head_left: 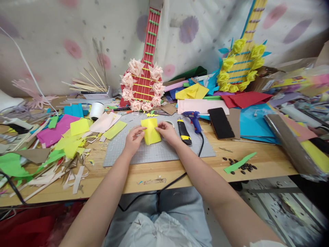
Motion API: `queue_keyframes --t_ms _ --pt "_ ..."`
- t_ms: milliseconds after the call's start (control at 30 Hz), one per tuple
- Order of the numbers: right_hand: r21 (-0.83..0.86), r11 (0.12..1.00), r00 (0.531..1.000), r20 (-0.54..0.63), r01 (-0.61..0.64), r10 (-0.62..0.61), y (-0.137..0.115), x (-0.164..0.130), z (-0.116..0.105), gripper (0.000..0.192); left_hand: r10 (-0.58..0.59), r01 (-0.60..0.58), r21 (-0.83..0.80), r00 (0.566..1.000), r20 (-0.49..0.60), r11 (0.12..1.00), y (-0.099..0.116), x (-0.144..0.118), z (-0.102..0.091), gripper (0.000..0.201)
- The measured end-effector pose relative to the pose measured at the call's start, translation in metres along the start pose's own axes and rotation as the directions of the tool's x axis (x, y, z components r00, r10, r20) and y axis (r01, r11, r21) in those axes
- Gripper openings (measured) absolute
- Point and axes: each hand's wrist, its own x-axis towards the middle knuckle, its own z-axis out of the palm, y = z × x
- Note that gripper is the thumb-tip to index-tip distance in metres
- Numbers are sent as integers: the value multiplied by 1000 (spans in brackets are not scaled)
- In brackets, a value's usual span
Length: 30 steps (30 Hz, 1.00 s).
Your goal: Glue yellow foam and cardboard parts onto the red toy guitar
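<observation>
A: Status on the yellow paper piece [151, 131]?

B: It lies on the grey cutting mat [144, 156], mid-table, between both hands. Left hand [134, 138] pinches its left edge, fingers closed on the paper. Right hand [167, 132] pinches the right edge, same closed grip. The sheet looks folded or curled, upper part bent over. I can't tell how many folds.

A: How far along?

B: My read: early on this piece. It's a plain folded rectangle, nothing flower-like yet. Small yellow offcuts [151, 115] sit just above it on the mat, so some cutting looks done. No glue visible on the paper.

A: Tools?

B: Blue glue gun [193, 118] lies right of the right hand, cord running off the front of the table [267, 161]. Yellow-black utility knife [184, 132] sits between the gun and the right hand. Neither is being touched.

A: Finished items?

B: Red paper guitar [144, 68] with a full ring of pink flowers leans on the back wall. Yellow-blue guitar [241, 65] to the right carries yellow flowers around its body; whether that ring is complete is hidden behind the clutter.

A: Anything else?

B: Black phone [220, 122] right of the gun, green paper strip [239, 163] with dark seeds beside it, paper scraps [66, 144] piled on the left.
</observation>
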Motion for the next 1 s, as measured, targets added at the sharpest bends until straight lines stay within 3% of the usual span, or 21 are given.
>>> queue_keyframes --t_ms 167,400,633,767,900,1000 --pt "2 1000 1000 -7 2 -2 -2 -1 3 19 115 -116 154 993 16 981 4 -3 2 19" --pt "-9 1000 1000 -26 11 -11 -4 -2 2 19 2 -4 -32 998 -58 999 4 -4 5 47" --pt "13 1000 1000 -23 -19 20 -7 -4 3 17 2 0 40 998 -66 999 3 -5 3 35" --pt "21 1000 1000 -18 -10 10 -7 -4 3 18 102 -99 114 995 -21 989 6 -6 2 20" --pt "36 999 1000 -15 -1 2 -7 -4 4 19 152 -144 209 988 -23 967 9 -6 4 17" --pt "46 999 1000 -20 2 -1 -8 -4 4 20 113 -99 210 992 -58 973 7 -5 8 24"
